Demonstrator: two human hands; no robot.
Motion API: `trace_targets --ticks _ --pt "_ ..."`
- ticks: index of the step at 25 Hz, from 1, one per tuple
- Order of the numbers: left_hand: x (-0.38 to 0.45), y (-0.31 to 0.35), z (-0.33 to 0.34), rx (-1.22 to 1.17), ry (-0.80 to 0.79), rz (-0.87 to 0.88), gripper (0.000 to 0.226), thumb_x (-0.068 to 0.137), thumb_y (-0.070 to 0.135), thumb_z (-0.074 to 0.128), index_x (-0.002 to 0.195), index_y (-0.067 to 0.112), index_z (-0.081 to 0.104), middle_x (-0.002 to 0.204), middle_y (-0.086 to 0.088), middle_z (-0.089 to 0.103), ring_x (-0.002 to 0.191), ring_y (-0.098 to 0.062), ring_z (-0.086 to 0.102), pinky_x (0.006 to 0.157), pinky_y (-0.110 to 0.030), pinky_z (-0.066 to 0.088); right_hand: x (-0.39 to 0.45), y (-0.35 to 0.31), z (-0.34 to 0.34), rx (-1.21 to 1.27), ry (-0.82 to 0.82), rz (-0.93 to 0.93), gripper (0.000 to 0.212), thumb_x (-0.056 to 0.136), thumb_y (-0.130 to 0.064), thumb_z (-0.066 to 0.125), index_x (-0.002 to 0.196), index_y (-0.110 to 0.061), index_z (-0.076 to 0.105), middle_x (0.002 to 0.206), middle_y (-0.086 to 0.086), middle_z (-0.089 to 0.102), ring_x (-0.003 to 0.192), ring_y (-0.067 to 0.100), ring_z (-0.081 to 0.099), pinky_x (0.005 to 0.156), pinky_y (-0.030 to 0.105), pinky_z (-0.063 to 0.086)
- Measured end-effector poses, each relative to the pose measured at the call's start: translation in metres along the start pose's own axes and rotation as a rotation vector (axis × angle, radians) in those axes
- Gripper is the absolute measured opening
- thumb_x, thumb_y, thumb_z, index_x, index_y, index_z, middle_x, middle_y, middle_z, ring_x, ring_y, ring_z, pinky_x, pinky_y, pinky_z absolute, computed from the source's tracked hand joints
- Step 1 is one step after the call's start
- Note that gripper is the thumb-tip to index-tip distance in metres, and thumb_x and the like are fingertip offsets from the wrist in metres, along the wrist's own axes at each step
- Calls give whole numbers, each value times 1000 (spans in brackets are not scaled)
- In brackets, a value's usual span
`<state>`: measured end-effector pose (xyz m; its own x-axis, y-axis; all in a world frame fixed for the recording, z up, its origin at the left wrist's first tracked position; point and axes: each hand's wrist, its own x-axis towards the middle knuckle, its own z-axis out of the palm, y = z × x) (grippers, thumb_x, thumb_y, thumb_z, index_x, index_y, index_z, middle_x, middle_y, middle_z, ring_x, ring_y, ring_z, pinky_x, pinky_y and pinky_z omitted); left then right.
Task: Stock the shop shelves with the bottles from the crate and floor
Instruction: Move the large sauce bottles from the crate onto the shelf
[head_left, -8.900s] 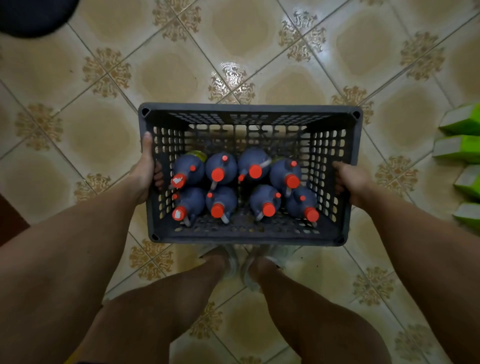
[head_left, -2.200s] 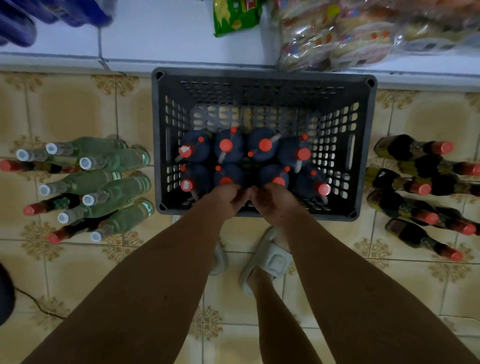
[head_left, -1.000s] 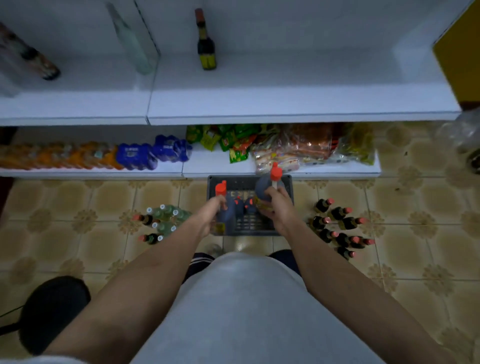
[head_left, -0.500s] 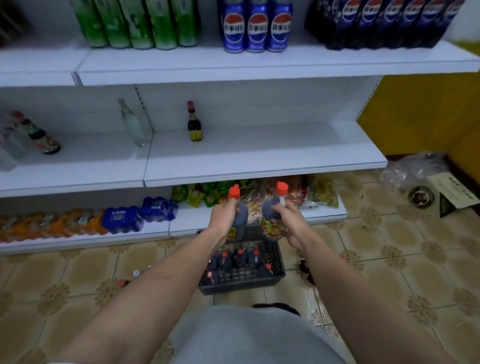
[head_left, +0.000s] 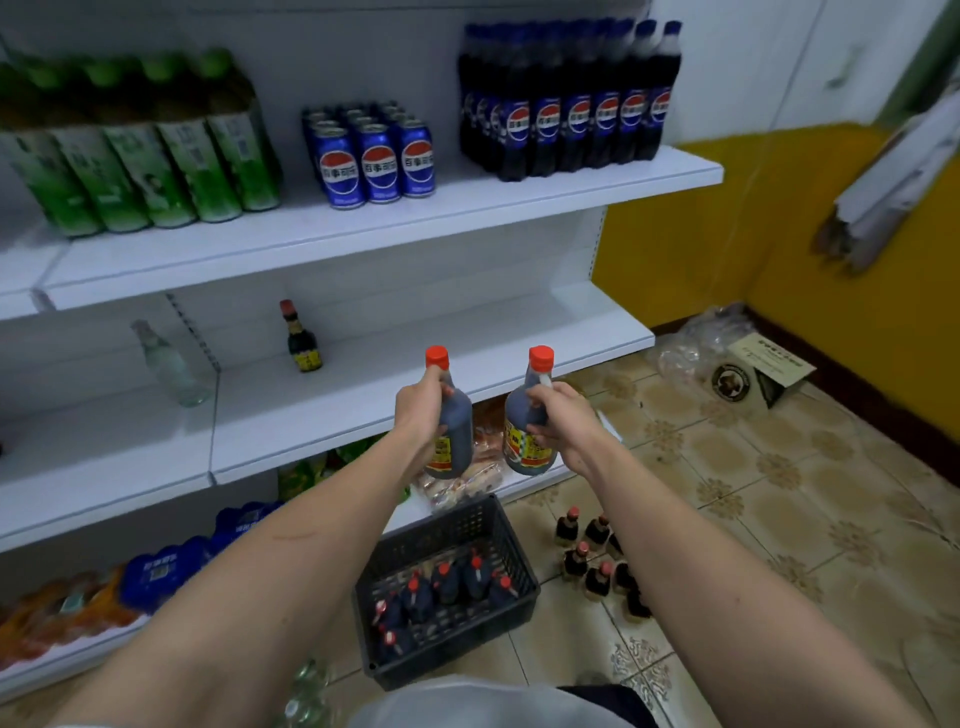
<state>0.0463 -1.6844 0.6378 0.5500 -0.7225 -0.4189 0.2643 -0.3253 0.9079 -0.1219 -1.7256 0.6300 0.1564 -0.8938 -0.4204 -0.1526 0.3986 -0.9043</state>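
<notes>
Two dark red-capped bottles are held upright side by side before the middle shelf (head_left: 415, 387): the left hand (head_left: 418, 415) grips the left bottle (head_left: 451, 431) by its shoulder, and the right hand (head_left: 558, 423) grips the right bottle (head_left: 524, 436) likewise. Below them the grey crate (head_left: 447, 587) sits on the tiled floor (head_left: 779, 519) with more such bottles inside, and small bottles (head_left: 597, 561) stand just right of it. On that shelf stand one small dark bottle (head_left: 303, 338) and a clear bottle (head_left: 174, 364), with cans (head_left: 374, 156) and cola bottles (head_left: 571, 98) on the shelf above

dark bottles (head_left: 454, 426) w/ red caps, grey crate (head_left: 447, 582), white shelves (head_left: 363, 228), yellow wall (head_left: 701, 218)
</notes>
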Motion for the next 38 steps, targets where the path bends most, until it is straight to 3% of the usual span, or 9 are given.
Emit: trace_targets --ticks 5,10,15,17,21,24,29,34,38 --pt "-2 7 50 -9 6 11 22 89 29 51 79 10 57 93 -12 59 94 -26 55 95 -47 50 23 -8 -48 -2 29 1 13 94 -32 55 102 -22 58 99 5 63 80 22 61 71 31 50" --pt "10 -3 124 -6 55 -10 25 93 29 49 91 6 57 99 -12 60 99 -25 57 101 -48 48 76 -9 -110 -30 -9 19 21 94 -33 51 96 -13 56 91 10 59 79 26 58 71 34 47" --pt "25 -11 204 -73 128 -49 25 92 32 51 82 11 60 99 -9 61 98 -24 56 95 -46 51 135 -18 -181 -132 -99 30 25 94 -32 49 98 -10 60 99 14 64 89 30 64 96 49 53" --pt "26 -10 227 -102 155 -51 25 92 32 52 77 13 60 92 -7 60 94 -22 56 90 -43 51 153 -23 -203 -173 -115 40 28 95 -30 48 104 -7 61 110 17 65 100 33 66 96 48 53" --pt "29 -3 259 -95 182 -16 24 92 33 53 79 14 59 92 -7 60 93 -20 56 87 -42 52 186 -34 -232 -132 -134 58 24 97 -28 47 105 -11 62 111 11 64 96 29 68 93 43 55" --pt "33 -1 271 -77 200 -5 23 93 35 53 84 14 59 100 -9 61 93 -18 56 92 -44 51 204 -39 -239 -114 -140 66 29 96 -29 47 113 -9 61 113 11 64 97 28 68 93 42 55" --pt "47 6 285 -68 241 -17 25 93 35 53 87 11 60 101 -11 61 97 -22 56 98 -49 50 225 -57 -236 -118 -155 61 20 97 -32 45 91 -16 56 111 9 64 96 27 67 92 42 55" --pt "80 12 292 -79 270 -37 27 94 33 52 90 9 62 102 -13 62 108 -28 57 99 -50 50 253 -76 -219 -140 -157 70 19 97 -28 44 88 -14 53 95 2 59 101 30 66 95 43 54" --pt "132 16 295 -62 272 -71 25 93 31 53 87 9 63 95 -12 59 93 -23 55 98 -50 51 296 -85 -196 -166 -142 107 15 95 -22 44 83 -15 51 97 6 60 101 30 66 95 41 53"
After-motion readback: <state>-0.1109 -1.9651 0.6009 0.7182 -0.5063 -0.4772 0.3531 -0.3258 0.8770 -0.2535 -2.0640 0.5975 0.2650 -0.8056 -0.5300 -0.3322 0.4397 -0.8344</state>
